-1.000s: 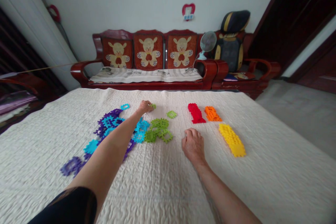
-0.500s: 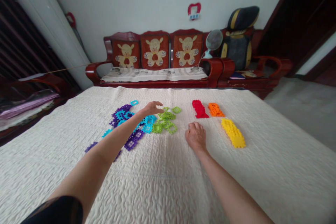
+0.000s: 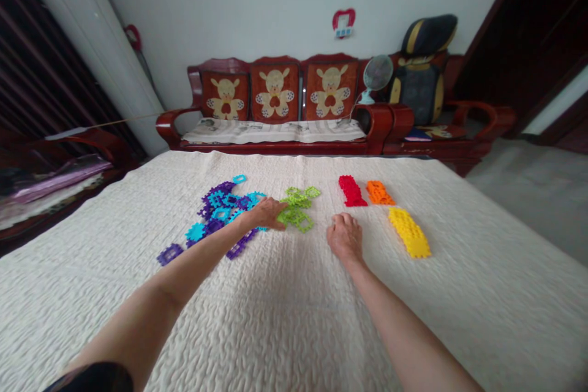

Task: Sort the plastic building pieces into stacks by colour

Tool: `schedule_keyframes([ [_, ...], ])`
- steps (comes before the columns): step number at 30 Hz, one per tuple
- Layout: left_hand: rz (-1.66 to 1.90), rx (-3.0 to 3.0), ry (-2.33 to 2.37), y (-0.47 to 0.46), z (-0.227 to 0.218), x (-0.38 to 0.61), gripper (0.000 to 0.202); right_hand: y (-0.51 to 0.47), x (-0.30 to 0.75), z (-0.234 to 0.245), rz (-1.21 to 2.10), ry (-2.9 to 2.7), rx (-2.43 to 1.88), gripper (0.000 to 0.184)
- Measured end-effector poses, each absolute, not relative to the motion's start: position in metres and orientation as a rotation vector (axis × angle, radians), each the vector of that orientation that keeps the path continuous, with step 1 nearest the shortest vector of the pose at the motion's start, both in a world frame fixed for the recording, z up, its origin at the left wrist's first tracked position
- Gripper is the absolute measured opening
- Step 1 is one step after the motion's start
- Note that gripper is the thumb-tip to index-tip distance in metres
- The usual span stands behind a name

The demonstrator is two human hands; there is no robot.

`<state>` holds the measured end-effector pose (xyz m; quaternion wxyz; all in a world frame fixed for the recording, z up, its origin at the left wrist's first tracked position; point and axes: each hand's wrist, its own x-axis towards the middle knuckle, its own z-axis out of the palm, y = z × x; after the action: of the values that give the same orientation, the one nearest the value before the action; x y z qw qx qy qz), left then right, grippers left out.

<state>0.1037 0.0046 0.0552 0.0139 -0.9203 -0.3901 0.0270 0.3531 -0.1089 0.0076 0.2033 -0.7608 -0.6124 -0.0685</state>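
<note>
My left hand (image 3: 265, 213) reaches over the left edge of the lime-green interlocking plastic pieces (image 3: 299, 199). Its thumb and fingers are apart, with the fingertips at the green pile. Under and left of that hand and forearm, purple plastic pieces (image 3: 215, 196) and light-blue ones (image 3: 221, 214) lie mixed together, partly covered. My right hand (image 3: 345, 236) rests on the cloth with its fingers curled under, so whatever it may hold is hidden. Beyond it lie a red stack (image 3: 351, 191) and an orange stack (image 3: 380, 193); a yellow row of pieces (image 3: 408, 233) is to its right.
A cream quilted cloth (image 3: 257, 331) covers the table. Behind stands a red wooden sofa (image 3: 275, 147) with bear cushions, then a small fan (image 3: 377, 73) and a chair (image 3: 420, 86) with a dark-and-yellow seat pad.
My left hand has come down and toward me, from above the back of the green pieces to their left edge. My right hand stays in about the same place, fingers curled.
</note>
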Motion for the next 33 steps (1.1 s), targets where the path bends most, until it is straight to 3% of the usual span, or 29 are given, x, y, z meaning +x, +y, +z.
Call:
schedule_keyframes([
  [8, -0.1, -2.89, -1.231, 0.013, 0.048, 0.118, 0.055, -0.109, 0.353, 0.008, -0.18, -1.71, -2.123, 0.022],
  [18, -0.056, -2.862, -1.316, 0.017, 0.058, 0.129, 0.055, -0.11, 0.353, 0.011, -0.133, -1.699, -2.116, 0.024],
  [24, -0.413, -2.815, -1.488, 0.05, 0.062, 0.155, 0.042, -0.11, 0.353, 0.01, -0.145, -1.705, -2.122, 0.024],
  [33, -0.843, -2.835, -1.595, 0.052, 0.015, 0.212, 0.035, -0.109, 0.354, 0.008, -0.167, -1.713, -2.114, 0.024],
])
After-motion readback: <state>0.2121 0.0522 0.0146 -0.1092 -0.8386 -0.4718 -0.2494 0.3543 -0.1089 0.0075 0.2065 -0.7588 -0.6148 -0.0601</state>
